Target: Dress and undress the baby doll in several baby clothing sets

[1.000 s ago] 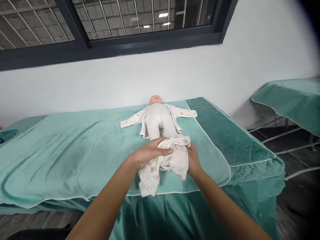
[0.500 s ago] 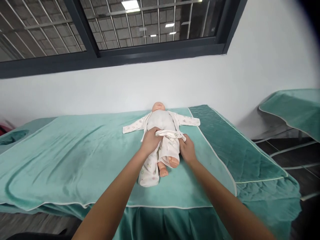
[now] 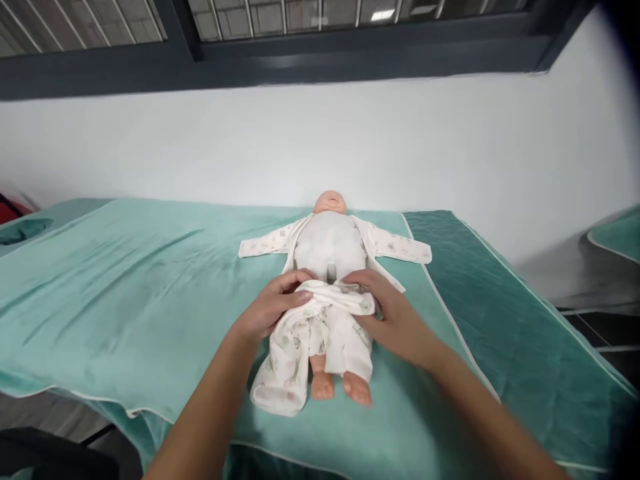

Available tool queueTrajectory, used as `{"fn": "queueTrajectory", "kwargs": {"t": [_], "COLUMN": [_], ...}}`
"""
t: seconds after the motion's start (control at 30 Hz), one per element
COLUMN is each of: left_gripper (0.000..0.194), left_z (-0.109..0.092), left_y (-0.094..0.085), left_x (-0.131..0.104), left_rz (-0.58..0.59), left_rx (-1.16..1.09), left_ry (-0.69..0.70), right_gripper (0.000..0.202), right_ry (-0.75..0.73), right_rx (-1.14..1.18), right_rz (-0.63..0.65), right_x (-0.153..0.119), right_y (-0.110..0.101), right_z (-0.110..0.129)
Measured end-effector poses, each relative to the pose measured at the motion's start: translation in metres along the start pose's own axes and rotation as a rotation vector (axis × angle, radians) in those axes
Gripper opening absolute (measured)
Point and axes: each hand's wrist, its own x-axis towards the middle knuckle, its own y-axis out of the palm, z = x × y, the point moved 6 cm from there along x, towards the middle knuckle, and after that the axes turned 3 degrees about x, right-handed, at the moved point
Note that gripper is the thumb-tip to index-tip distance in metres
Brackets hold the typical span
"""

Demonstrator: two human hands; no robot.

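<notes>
A baby doll (image 3: 330, 243) lies on its back on a green bed, head toward the wall, with both feet showing at the near end. Its arms are spread inside the sleeves of an open white patterned top (image 3: 403, 249). White patterned baby pants (image 3: 345, 340) cover the legs, their waist bunched at the hips; one pant leg lies loose at the left. My left hand (image 3: 280, 303) pinches the left side of the waistband between thumb and fingers. On the right side, my right hand (image 3: 385, 310) grips the same waistband, fingers over its top edge.
The green bed cover (image 3: 150, 280) spreads wide to the left, with a darker quilted cover (image 3: 480, 287) at the right. Behind the bed stands a white wall (image 3: 225, 147) below a dark window frame (image 3: 325, 60). A black object (image 3: 50, 453) sits at the lower left.
The pants' waistband is higher on the doll, and both doll feet now extend farther out. My hands have shifted to the waistband's sides. The view has tilted down and come closer.
</notes>
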Motion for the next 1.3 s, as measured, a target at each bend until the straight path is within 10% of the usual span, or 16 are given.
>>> {"fn": "queueTrajectory", "kwargs": {"t": [0.23,0.63,0.77,0.93,1.17,1.3], "left_gripper": [0.022,0.045,0.033,0.040,0.036,0.048], "left_z": [0.016,0.039,0.042,0.047,0.056,0.046], "left_y": [-0.012,-0.018,-0.015,-0.022,-0.026,-0.020], "left_x": [0.017,0.005,0.003,0.006,0.007,0.005], "left_rz": [-0.136,-0.071,0.042,-0.154,-0.275,-0.174], "left_rx": [-0.174,-0.211,-0.057,-0.213,-0.216,-0.151], "left_ry": [-0.035,-0.141,-0.198,-0.101,-0.102,-0.059], "right_gripper": [0.025,0.024,0.026,0.031,0.037,0.038], "right_ry": [0.119,0.585,0.577,0.519,0.256,0.375], "right_rx": [0.323,0.977,1.017,0.897,0.588,0.736], "right_rz": [0.559,0.380,0.383,0.387,0.930,0.669], "right_x": [0.077,0.066,0.064,0.062,0.050,0.054], "right_y": [0.026,0.045,0.052,0.053,0.054,0.051], "right_z": [0.008,-0.034,-0.031,-0.024,-0.001,-0.013]}}
